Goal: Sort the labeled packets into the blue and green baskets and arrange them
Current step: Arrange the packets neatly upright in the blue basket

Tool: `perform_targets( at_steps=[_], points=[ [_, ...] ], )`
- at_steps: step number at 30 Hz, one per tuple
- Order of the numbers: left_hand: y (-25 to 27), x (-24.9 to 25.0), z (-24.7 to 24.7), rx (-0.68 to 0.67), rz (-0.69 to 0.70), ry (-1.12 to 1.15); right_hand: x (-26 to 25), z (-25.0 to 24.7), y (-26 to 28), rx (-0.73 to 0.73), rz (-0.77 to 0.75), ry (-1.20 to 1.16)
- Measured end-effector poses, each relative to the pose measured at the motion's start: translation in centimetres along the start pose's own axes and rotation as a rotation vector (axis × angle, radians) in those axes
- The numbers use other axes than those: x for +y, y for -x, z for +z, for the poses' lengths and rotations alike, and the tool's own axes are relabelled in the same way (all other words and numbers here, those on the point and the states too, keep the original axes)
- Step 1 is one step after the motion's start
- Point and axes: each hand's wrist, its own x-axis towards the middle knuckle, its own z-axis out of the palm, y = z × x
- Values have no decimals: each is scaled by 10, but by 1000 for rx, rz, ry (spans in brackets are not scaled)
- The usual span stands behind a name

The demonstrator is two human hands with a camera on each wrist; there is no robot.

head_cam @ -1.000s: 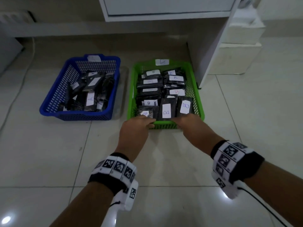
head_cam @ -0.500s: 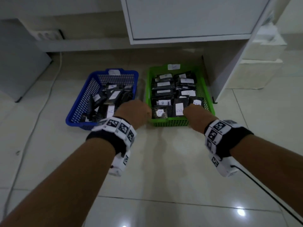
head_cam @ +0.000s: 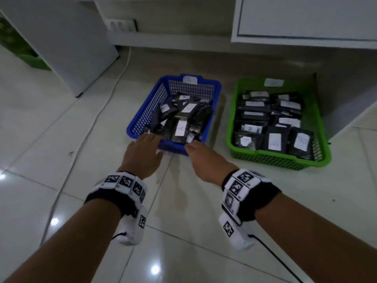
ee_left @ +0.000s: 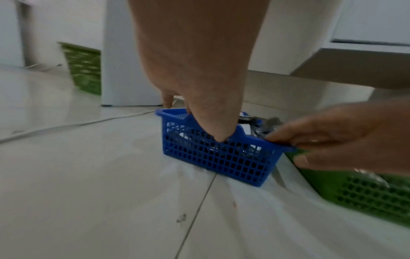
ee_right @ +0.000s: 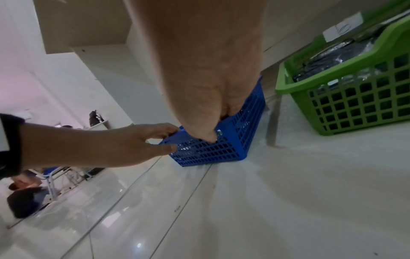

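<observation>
Both hands, left hand (head_cam: 143,155) and right hand (head_cam: 206,160), grip the near rim of the blue basket (head_cam: 142,117) at frame centre on the floor, left of the green basket (head_cam: 323,127); I'd pull evenly so its jumbled packets (head_cam: 181,119) stay inside.

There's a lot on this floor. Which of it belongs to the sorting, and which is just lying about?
Part of the job:
blue basket, gripped at its near rim by the left hand and right hand
green basket
labeled packets

Just lying about:
white cable
wall socket
white cabinet
</observation>
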Motion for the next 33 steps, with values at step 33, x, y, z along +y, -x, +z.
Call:
perform_targets(
  at_steps=[33],
  points=[
    [198, 77, -22, -859, 542, 411, -61, 37, 266, -473, -288, 59]
  ],
)
